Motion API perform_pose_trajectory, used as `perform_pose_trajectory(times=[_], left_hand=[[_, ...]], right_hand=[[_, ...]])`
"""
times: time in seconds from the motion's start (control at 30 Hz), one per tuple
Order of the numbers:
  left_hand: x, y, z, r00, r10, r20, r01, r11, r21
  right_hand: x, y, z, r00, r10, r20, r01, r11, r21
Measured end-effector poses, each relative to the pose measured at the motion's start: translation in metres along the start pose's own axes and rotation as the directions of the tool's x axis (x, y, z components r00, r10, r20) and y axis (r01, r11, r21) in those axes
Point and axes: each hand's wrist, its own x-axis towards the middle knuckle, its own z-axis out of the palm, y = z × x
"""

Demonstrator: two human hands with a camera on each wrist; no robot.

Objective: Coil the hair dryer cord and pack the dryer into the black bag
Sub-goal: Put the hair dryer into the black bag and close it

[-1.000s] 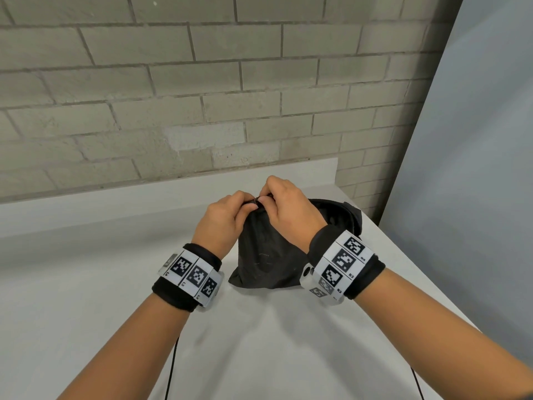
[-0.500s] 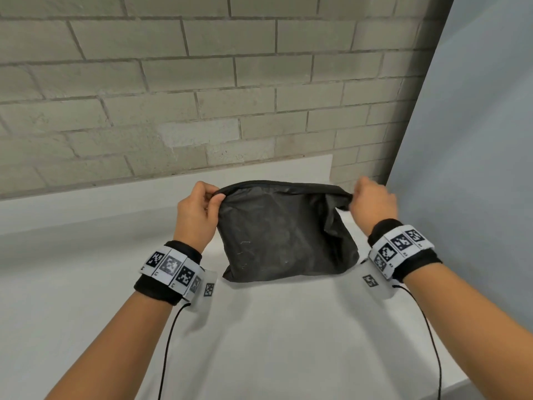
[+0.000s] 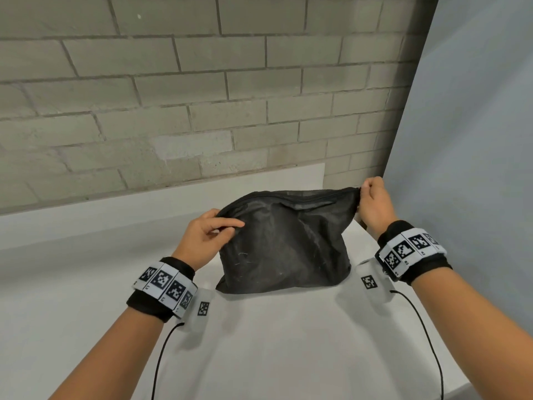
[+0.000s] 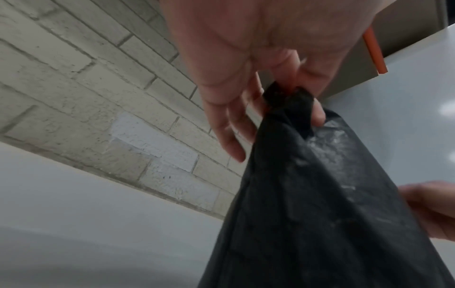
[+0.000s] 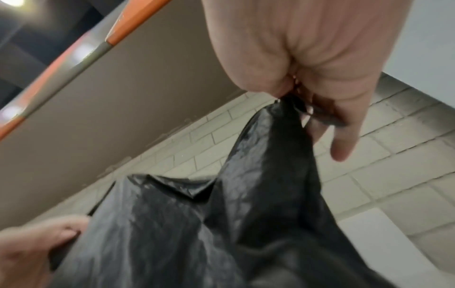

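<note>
The black bag [image 3: 284,243] stands upright on the white table [image 3: 274,342], bulging, its zipped top edge stretched between my hands. My left hand [image 3: 212,233] pinches the bag's top left corner [image 4: 288,97] between thumb and fingers. My right hand [image 3: 372,203] pinches the top right corner [image 5: 290,105], held a little higher than the left. The bag's dark fabric [image 5: 197,224] fills the lower part of both wrist views. The hair dryer and its cord are out of sight.
A grey brick wall [image 3: 173,96] rises behind the table. A pale blue panel [image 3: 476,140] stands close on the right. The table's right edge [image 3: 461,382] lies just past my right forearm. Thin black wrist cables [image 3: 157,359] trail toward me.
My hands have gone from together at the bag's top middle to its two top corners. The right hand has since risen, and the left now pinches lower on its corner.
</note>
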Motion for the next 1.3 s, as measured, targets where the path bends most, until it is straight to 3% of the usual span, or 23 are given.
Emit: perform_pose_trajectory(times=[0.1,0.27,0.53,0.6,0.73,0.87,1.0,1.17,1.3], left_hand=[[0.001,-0.003,0.005,0.998,-0.03,0.049,0.03,0.999,0.018],[0.008,-0.01,0.007,0.997,0.025,-0.079,-0.015,0.991,0.133],[0.016,-0.014,-0.012,0.983,-0.151,-0.102,0.166,0.974,0.151],[0.021,-0.015,-0.017,0.978,-0.188,-0.085,0.199,0.969,0.144],[0.038,-0.02,-0.018,0.965,-0.255,-0.052,0.259,0.916,0.307],[0.059,-0.036,-0.023,0.942,-0.333,-0.049,0.324,0.854,0.407],[0.08,-0.053,-0.026,0.917,-0.397,0.039,0.338,0.825,0.452],[0.11,-0.077,-0.022,0.849,-0.517,0.114,0.367,0.731,0.575],[0.138,-0.1,-0.015,0.818,-0.551,0.167,0.354,0.71,0.608]], right_hand=[[-0.003,-0.018,0.0,0.992,-0.098,0.08,0.091,0.992,0.084],[-0.001,-0.025,-0.005,0.923,-0.23,0.307,0.233,0.972,0.027],[0.019,-0.016,-0.015,0.82,-0.379,0.428,0.476,0.867,-0.146],[0.031,-0.01,-0.012,0.802,-0.351,0.483,0.482,0.858,-0.179],[0.056,0.004,0.008,0.839,-0.177,0.514,0.382,0.865,-0.325],[0.083,0.018,0.033,0.826,-0.143,0.544,0.375,0.861,-0.343],[0.114,0.031,0.053,0.789,-0.163,0.592,0.42,0.846,-0.327],[0.156,0.052,0.07,0.687,-0.115,0.718,0.491,0.801,-0.342],[0.185,0.068,0.088,0.678,-0.064,0.733,0.469,0.806,-0.363]])
